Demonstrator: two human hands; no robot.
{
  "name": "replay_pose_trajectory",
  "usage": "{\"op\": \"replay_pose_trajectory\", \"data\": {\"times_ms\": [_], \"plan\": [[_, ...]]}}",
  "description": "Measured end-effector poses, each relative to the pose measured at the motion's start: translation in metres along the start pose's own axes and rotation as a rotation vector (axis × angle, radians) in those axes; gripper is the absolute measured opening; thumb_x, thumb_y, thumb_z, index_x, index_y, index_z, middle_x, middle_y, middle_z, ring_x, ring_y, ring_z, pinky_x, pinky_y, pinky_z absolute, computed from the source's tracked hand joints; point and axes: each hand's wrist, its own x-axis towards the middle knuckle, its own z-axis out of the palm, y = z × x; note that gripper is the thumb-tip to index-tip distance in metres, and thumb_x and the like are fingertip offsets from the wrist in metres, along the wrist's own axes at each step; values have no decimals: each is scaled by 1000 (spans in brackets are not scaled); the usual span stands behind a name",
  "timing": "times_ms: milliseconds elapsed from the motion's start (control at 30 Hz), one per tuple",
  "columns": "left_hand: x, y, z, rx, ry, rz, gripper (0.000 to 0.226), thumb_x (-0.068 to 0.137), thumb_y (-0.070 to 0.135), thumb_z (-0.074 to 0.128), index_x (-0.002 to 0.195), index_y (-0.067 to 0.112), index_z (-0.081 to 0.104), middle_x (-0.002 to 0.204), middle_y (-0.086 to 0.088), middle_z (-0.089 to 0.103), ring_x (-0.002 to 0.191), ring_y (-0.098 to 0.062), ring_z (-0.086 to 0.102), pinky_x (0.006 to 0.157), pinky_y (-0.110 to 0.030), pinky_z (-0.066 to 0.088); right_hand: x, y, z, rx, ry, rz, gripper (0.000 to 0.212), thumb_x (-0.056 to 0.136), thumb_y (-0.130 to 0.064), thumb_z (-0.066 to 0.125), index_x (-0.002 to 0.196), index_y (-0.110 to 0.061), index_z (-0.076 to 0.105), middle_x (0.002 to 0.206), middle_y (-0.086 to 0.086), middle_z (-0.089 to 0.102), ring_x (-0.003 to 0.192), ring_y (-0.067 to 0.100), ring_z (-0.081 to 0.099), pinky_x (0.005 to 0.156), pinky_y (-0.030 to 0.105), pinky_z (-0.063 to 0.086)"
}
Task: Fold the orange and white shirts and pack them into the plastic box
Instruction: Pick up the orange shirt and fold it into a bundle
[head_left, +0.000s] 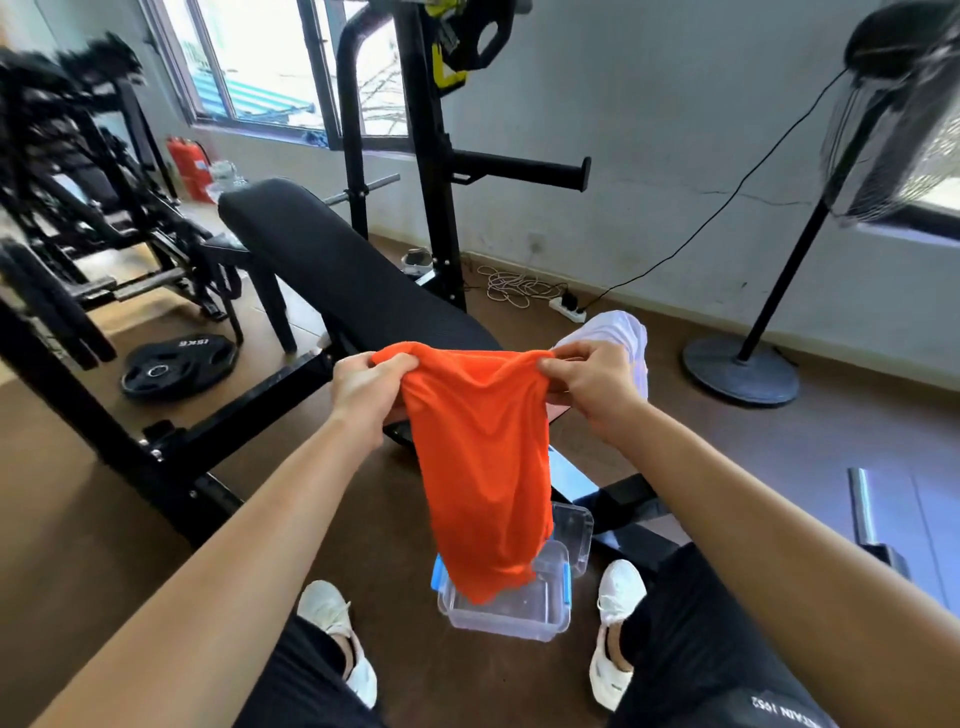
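An orange shirt (480, 457) hangs in the air in front of me, folded lengthwise. My left hand (363, 389) grips its top left corner and my right hand (592, 384) pinches its top right corner. Its lower end dangles over a clear plastic box (506, 610) with blue clips, which stands open on the floor between my feet. The white shirt (621, 332) lies bunched on the near end of the black bench, partly hidden behind my right hand.
A black padded bench (332, 260) runs away from me, with a rack (426, 156) behind it. The box's clear lid (574, 530) leans behind the box. A weight plate (176, 366) lies left on the floor. A standing fan (779, 312) is at right.
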Motion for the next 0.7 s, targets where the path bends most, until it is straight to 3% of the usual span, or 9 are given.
{"op": "replay_pose_trajectory", "data": {"times_ms": [133, 233, 367, 433, 567, 633, 700], "plan": [[-22, -10, 9, -132, -90, -111, 6, 85, 15, 69, 80, 16, 67, 69, -2, 63, 61, -18, 64, 51, -29, 56, -17, 5, 12, -13, -21, -69, 7, 84, -1, 76, 87, -2, 69, 69, 14, 69, 52, 20, 67, 55, 30, 61], [-35, -27, 9, -163, -116, -141, 9, 84, 19, 72, 91, 14, 70, 71, -3, 65, 61, -18, 65, 52, -28, 55, -27, 19, 17, -74, -39, -132, 7, 82, -7, 79, 82, -8, 72, 68, 11, 70, 57, 22, 69, 61, 35, 62], [-36, -48, -4, -138, -59, -118, 15, 85, 25, 76, 94, 12, 76, 74, -3, 69, 63, -17, 65, 50, -25, 53, -24, 39, 10, -117, -68, -155, 12, 85, -11, 76, 80, -21, 74, 71, 8, 68, 65, 24, 64, 73, 45, 59], [-29, -54, -17, -127, -16, -129, 15, 85, 29, 78, 90, 15, 74, 76, -1, 69, 65, -16, 64, 58, -27, 54, -20, 43, -1, -58, -116, -115, 13, 88, -9, 73, 82, -20, 73, 72, 10, 62, 66, 25, 58, 75, 50, 57], [-12, -59, -32, -88, 21, -167, 14, 86, 28, 77, 83, 17, 69, 76, -3, 66, 67, -19, 59, 66, -33, 49, -22, 37, -20, -136, -378, -193, 16, 91, -1, 67, 96, -16, 65, 74, 7, 53, 60, 15, 49, 60, 30, 49], [-5, -51, -32, -59, 22, -156, 12, 88, 26, 75, 84, 17, 69, 76, -3, 65, 66, -18, 59, 67, -32, 49, -25, 23, -21, -319, -526, -288, 23, 93, 2, 63, 104, -18, 67, 78, -6, 57, 61, 9, 49, 60, 19, 44], [5, -39, -28, -25, 17, -112, 10, 89, 24, 74, 85, 17, 69, 78, -3, 66, 68, -17, 60, 66, -31, 49, -26, 7, -16, -550, -660, -401, 36, 93, 4, 58, 111, -24, 72, 84, -7, 57, 65, 3, 48, 63, 13, 41]]}}
